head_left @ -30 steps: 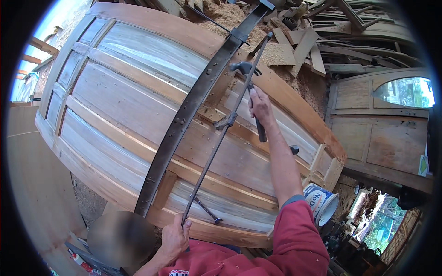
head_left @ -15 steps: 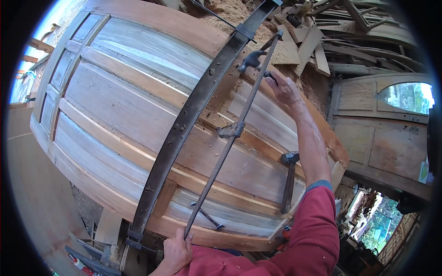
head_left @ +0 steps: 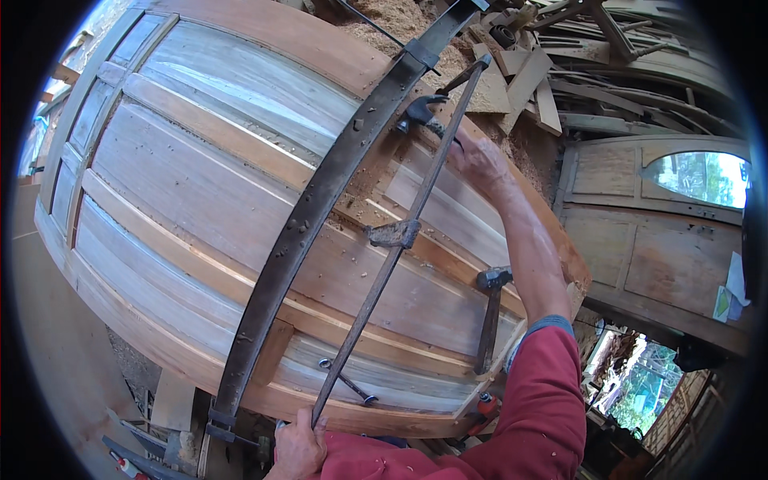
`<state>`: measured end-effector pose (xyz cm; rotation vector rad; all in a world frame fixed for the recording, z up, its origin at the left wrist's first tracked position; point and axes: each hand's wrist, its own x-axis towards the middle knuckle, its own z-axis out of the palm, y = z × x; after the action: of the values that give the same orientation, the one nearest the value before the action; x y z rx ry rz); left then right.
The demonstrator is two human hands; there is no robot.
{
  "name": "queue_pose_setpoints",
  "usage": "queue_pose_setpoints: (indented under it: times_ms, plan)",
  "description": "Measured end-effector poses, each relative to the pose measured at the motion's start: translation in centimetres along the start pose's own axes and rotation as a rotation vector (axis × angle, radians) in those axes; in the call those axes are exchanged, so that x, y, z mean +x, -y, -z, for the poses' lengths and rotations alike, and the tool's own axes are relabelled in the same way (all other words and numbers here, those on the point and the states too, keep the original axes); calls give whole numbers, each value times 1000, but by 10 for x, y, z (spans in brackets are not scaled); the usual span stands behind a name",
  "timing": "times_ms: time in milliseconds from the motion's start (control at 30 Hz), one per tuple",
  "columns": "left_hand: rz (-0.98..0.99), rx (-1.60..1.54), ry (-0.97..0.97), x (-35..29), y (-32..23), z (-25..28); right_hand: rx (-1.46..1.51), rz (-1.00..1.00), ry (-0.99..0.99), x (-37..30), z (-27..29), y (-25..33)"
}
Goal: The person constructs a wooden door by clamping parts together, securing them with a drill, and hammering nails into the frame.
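Observation:
A large panelled wooden door (head_left: 192, 152) lies flat in front of me. My right hand (head_left: 480, 164) is closed round the handle of a claw hammer (head_left: 416, 112). Its head is over the door's far part, beside a wide dark metal clamp bar (head_left: 308, 212), and whether it touches anything cannot be told. A thinner metal rod (head_left: 370, 298), with a clamp jaw (head_left: 394, 234) midway along it, slants across the door and passes in front of the hammer handle. At its near end my left hand (head_left: 300, 450) is closed on it.
A second hammer (head_left: 490, 308) lies on the door by my right forearm. Nearer lies a bolt-like metal rod (head_left: 349, 382). Wood offcuts (head_left: 528, 88) and sawdust (head_left: 392, 24) are heaped beyond the door. Another door with an oval window (head_left: 696, 172) stands at the right.
My right hand has carried the hammer slightly left and nearer the wide clamp bar, its head now tilted differently. My left hand still grips the rod. The whole view has shifted a little.

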<state>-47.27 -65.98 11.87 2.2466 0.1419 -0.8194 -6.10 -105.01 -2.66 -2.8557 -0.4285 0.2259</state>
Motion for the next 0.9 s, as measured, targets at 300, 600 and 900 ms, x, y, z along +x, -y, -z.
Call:
queue_pose_setpoints:
  times_ms: [300, 600, 900]
  plan:
    - [70, -77, 51, 3, -20, 16, 908, -481, 122, -103, 36, 6]
    - [9, -177, -127, 41, -29, -4, 646, -53, 210, -120, 41, 43]
    - [-160, -173, -131, 21, -64, 24, 1235, -569, 29, -192, 58, 87]
